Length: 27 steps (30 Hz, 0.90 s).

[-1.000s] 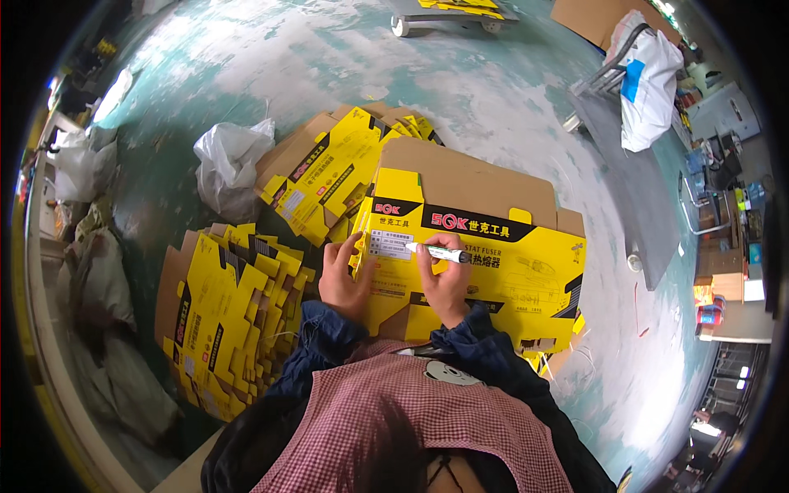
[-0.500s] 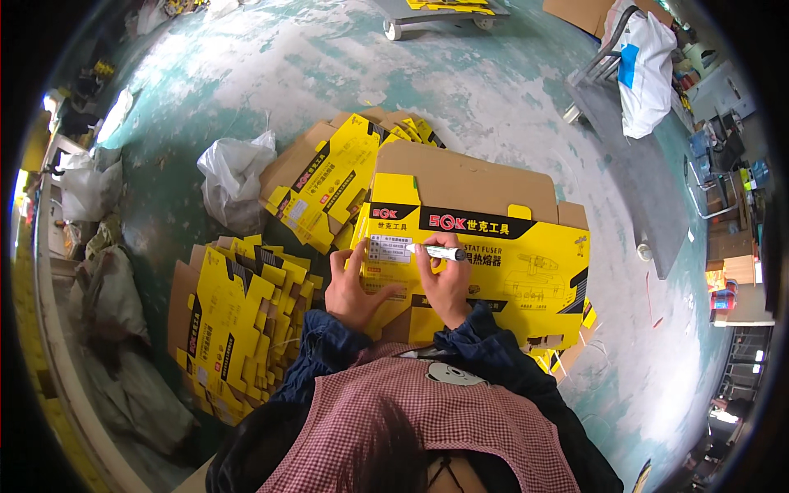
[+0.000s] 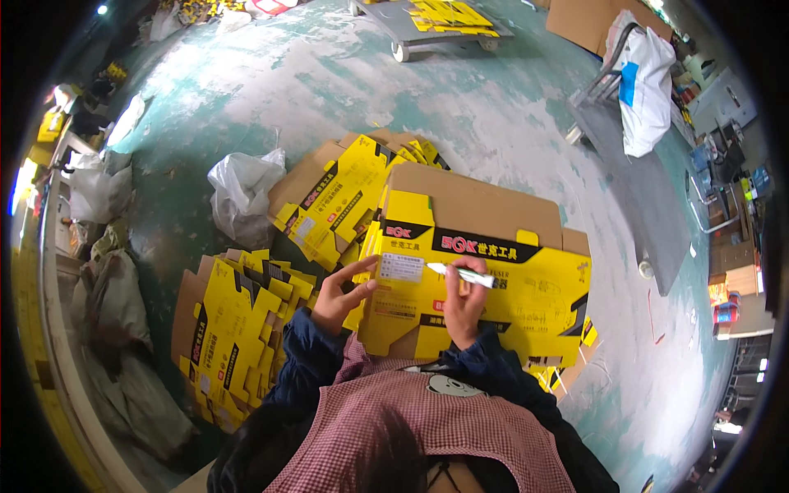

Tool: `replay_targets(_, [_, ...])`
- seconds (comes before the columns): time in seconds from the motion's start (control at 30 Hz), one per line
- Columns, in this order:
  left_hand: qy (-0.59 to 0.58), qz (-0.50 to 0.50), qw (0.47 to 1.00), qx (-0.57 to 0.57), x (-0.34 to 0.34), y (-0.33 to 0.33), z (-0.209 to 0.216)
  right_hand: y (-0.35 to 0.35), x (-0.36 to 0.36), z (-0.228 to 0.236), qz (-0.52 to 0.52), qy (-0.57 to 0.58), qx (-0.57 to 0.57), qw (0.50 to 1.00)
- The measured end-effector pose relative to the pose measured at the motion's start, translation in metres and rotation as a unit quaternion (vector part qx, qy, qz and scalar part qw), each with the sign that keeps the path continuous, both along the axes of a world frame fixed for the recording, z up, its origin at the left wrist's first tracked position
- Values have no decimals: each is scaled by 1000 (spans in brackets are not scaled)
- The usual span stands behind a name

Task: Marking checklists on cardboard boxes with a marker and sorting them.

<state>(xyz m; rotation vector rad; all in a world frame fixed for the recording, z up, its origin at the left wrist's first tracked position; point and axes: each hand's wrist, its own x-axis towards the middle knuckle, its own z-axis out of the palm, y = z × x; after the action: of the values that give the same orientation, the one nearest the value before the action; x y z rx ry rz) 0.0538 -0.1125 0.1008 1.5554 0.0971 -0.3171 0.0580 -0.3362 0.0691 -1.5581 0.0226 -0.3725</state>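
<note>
A flat yellow and black printed carton [image 3: 534, 304] with brown inner flaps lies on a stack in front of me. On its left panel is a small white label [image 3: 403, 268] with rows of print. My right hand [image 3: 465, 308] grips a white marker pen [image 3: 480, 279], its tip pointing left, just right of the label. At the carton's left edge is my left hand [image 3: 335, 301], fingers apart, fingertips by the edge near the label. Whether they touch the cardboard I cannot tell.
More flat cartons lie fanned in a pile [image 3: 234, 329] at the left and another [image 3: 337, 197] behind. A white plastic bag [image 3: 245, 193] sits beside them. A grey trolley [image 3: 394, 29] with yellow cartons stands far ahead; another trolley [image 3: 649, 214] is at the right, a white sack [image 3: 645, 94] by its handle.
My right hand has moved right and down with the marker, off the label. My left hand has drawn back left from the panel to the carton's edge. The view has shifted slightly.
</note>
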Motion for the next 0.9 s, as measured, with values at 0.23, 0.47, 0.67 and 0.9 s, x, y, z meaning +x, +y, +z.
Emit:
replay_targets(0.23, [69, -123, 984, -112, -25, -8, -24, -3, -28, 42, 30, 2, 84, 996])
replay_targets(0.47, [-86, 125, 968, -198, -16, 23, -22, -9, -36, 65, 76, -148, 5, 986])
replay_targets(0.67, [-172, 294, 903, -263, 33, 118, -69, 4, -25, 48, 32, -46, -38, 998])
replay_targets(0.9, [-96, 287, 907, -292, 65, 169, -141, -4, 3, 6, -16, -81, -156, 984])
